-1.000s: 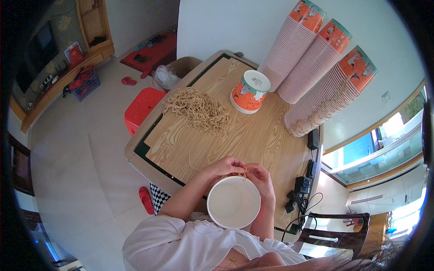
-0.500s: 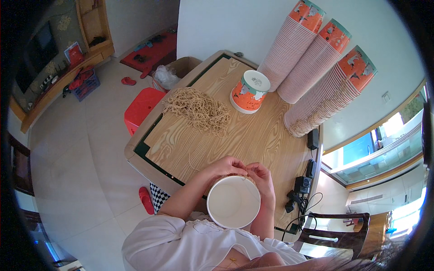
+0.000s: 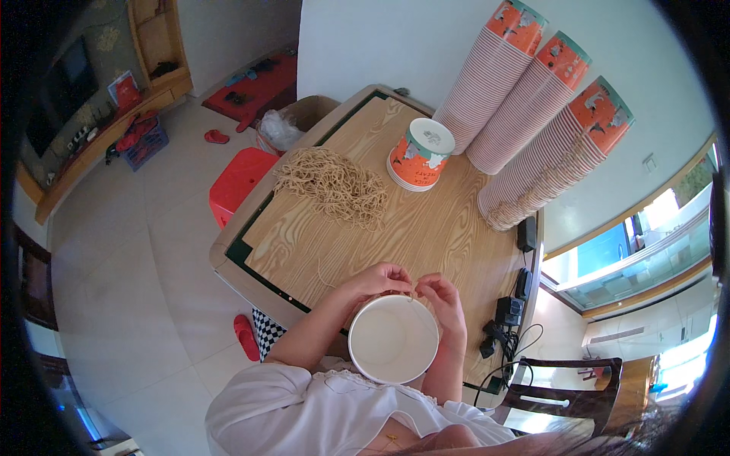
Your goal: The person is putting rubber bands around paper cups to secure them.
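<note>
A paper bucket [image 3: 391, 342], white inside, stands mouth up close against my shirt at the table's near edge. My left hand [image 3: 382, 280] is closed at the bucket's far rim, thumb and fingers pinched on thin tan twine. Beside it, my right hand [image 3: 443, 296] also pinches the twine [image 3: 411, 295], with a small gap between the two hands. The bucket hides part of the fingers and its own outer wall. A loose heap of tan twine [image 3: 332, 186] lies farther up the table, and a thin strand shows left of my left wrist.
Three tall stacks of upturned paper buckets [image 3: 487, 83] lean toward the wall. A short orange stack [image 3: 420, 159] sits mid-table [image 3: 426, 228]. Black adapters and cables [image 3: 508, 311] line the right edge. A red stool [image 3: 237, 182] and a carton [image 3: 312, 114] stand left.
My right hand has moved slightly right, away from my left hand, opening a gap where a bit of twine shows. The bucket stays in nearly the same place.
</note>
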### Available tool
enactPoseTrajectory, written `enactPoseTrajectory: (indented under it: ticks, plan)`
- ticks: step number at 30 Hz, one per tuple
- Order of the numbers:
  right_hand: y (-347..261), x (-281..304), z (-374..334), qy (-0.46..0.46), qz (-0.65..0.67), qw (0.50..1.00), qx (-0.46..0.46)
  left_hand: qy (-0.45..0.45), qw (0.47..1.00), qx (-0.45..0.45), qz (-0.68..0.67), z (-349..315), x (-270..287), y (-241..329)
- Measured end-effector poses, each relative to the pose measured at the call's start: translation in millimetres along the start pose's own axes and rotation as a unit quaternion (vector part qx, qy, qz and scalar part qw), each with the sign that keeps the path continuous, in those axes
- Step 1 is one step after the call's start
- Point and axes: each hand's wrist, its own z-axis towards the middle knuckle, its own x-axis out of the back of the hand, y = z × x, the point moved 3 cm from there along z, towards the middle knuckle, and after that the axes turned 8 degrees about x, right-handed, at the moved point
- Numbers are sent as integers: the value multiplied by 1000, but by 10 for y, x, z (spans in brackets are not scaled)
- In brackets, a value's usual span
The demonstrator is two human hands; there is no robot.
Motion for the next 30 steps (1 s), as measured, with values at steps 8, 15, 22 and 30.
enactPoseTrajectory:
  ticks: [8,15,22,30]
  plan:
    - [-28,-44,75,-36,-67,997,3,-13,1000,-6,-1,-62,-68,82]
    - [17,11,61,-38,-64,997,-4,-7,1000,-14,-24,-44,-3,25]
    - [-162,-69,-46,-116,-36,993,-11,-1,998,-16,-61,-64,48,1]
    - [-84,-37,-77,-118,-16,989,-84,5,998,-8,-55,-70,103,-47]
